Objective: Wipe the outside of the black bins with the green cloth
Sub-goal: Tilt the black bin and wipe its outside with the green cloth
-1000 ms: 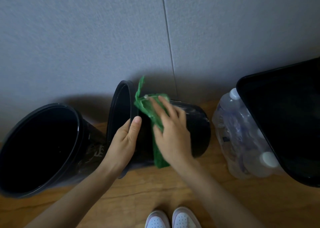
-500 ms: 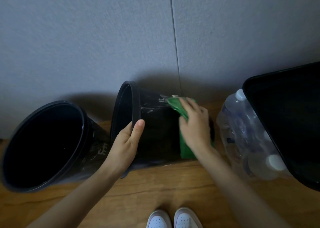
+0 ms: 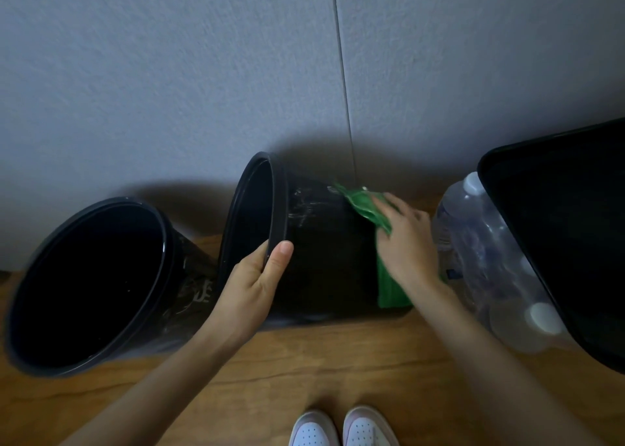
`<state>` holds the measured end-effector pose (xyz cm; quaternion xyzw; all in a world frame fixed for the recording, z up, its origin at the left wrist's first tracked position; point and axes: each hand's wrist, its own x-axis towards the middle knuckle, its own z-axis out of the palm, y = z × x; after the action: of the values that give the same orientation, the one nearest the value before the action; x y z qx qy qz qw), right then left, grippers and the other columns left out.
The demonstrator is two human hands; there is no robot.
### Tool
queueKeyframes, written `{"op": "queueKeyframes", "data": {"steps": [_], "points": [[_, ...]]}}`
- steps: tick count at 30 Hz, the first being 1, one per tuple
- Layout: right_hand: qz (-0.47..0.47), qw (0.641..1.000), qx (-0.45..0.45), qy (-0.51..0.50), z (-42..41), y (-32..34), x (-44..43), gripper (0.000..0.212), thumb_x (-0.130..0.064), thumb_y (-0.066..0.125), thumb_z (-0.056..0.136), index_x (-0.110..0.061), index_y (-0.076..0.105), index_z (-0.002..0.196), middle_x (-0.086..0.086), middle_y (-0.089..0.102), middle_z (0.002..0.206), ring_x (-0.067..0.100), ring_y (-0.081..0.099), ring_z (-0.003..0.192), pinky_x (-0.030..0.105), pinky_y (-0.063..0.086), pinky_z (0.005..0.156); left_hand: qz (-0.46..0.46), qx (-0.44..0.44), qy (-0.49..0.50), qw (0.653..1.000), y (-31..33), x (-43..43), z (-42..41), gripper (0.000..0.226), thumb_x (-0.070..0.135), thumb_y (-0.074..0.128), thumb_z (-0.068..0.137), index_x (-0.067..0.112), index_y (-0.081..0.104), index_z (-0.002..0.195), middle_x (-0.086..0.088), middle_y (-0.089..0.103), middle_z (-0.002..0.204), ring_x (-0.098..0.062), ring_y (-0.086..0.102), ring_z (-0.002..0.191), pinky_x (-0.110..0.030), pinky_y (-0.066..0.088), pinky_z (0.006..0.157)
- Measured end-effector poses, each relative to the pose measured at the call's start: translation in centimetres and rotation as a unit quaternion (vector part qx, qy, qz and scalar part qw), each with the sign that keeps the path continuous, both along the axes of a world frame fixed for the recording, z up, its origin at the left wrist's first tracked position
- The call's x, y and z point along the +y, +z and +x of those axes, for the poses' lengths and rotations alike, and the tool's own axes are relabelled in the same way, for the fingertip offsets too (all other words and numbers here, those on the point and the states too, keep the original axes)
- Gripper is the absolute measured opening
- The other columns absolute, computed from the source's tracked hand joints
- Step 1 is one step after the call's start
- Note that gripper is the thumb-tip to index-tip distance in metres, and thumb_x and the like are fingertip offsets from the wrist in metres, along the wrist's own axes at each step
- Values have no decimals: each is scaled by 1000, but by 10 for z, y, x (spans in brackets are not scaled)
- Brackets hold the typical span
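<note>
Shoes (image 3: 345, 427) stand at the near edge of the wooden floor (image 3: 338, 361), toes toward the work. Just beyond them the left hand (image 3: 257, 283) grips the rim of the middle bin (image 3: 324, 252), thumb on the outer lip and fingers hooked inside. It steadies the bin, which lies on its side with its mouth turned left. The right hand (image 3: 406, 242) lies flat, fingers straight, pressing the green cloth (image 3: 368, 209) against that bin's outer wall close to the base end, and part of the cloth hangs toward the floor. Pale smears show on the wall near the rim, so this bin looks only partly wiped, its underside probably untouched. The left bin (image 3: 91, 283) lies tilted just beside it, marks on its side and no cloth on it. I judge it not yet done. To the right sit a pack of water bottles (image 3: 480, 252) and a black container (image 3: 568, 229) whose outside is hidden. Behind everything rises the grey wall (image 3: 203, 73).
</note>
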<state>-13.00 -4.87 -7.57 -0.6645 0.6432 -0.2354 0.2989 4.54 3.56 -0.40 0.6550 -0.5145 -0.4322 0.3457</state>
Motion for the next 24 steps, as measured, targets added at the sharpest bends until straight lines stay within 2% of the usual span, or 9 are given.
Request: {"op": "queueKeyframes", "data": {"steps": [3,6,8,10,12,16,18,20,24], "points": [[9,999,33,10,-5,-5,1,67,-4,48,89,-39,27,143,-6,32,148,25,32,127,39,46,92,5,-14,-19,1000,0,-1,1,33,48,37,83,36,59,104,20,69,100,9,58,102,-3,41,83],[-45,998,7,38,10,13,14,70,-3,49,87,-41,29,141,-7,29,150,25,27,131,44,45,96,11,-21,-19,1000,-2,-1,2,38,52,37,82,32,61,102,3,69,102,-2,61,99,-15,44,85],[-90,992,-53,67,27,33,28,59,-16,50,86,-39,36,139,-10,28,151,23,24,134,40,43,97,3,-28,-21,999,-2,-2,1,40,55,37,83,30,63,100,-4,68,100,-5,62,94,-18,44,85],[-138,982,-95,90,43,48,42,54,-40,42,83,-37,42,136,-11,29,150,21,24,133,37,42,93,-7,-18,-34,999,-2,-3,-1,37,52,38,85,32,63,103,3,70,101,-1,63,96,-17,45,84],[-143,979,-130,72,51,52,49,54,-50,35,83,-36,47,133,-14,31,150,18,25,133,37,44,93,-10,-4,-44,999,0,-2,-4,33,45,39,86,32,61,107,17,69,104,4,62,101,-9,45,82],[-190,975,-106,42,51,38,43,40,-36,39,90,-39,52,128,-10,40,145,23,35,127,35,49,82,-16,-20,-55,998,2,-3,-3,27,43,40,85,36,61,101,24,68,99,9,59,100,-3,42,81],[-169,982,-72,39,48,33,25,37,-30,44,93,-41,51,128,-11,39,145,24,35,126,35,46,82,-14,-37,-48,998,2,-3,0,24,45,40,85,37,62,88,16,67,87,6,60,90,-7,44,77],[-98,995,-33,9,40,27,0,35,-29,44,95,-42,52,127,-13,38,145,23,34,126,34,42,85,-12,-44,-51,998,4,1,1,22,43,40,84,35,60,81,21,64,77,8,59,80,-6,44,71],[-30,1000,-5,6,21,17,-24,33,-27,43,97,-39,54,126,-12,40,144,26,35,125,29,35,77,-2,-26,-77,997,6,3,0,24,39,38,86,38,58,100,34,65,98,14,58,98,0,40,78]]}}
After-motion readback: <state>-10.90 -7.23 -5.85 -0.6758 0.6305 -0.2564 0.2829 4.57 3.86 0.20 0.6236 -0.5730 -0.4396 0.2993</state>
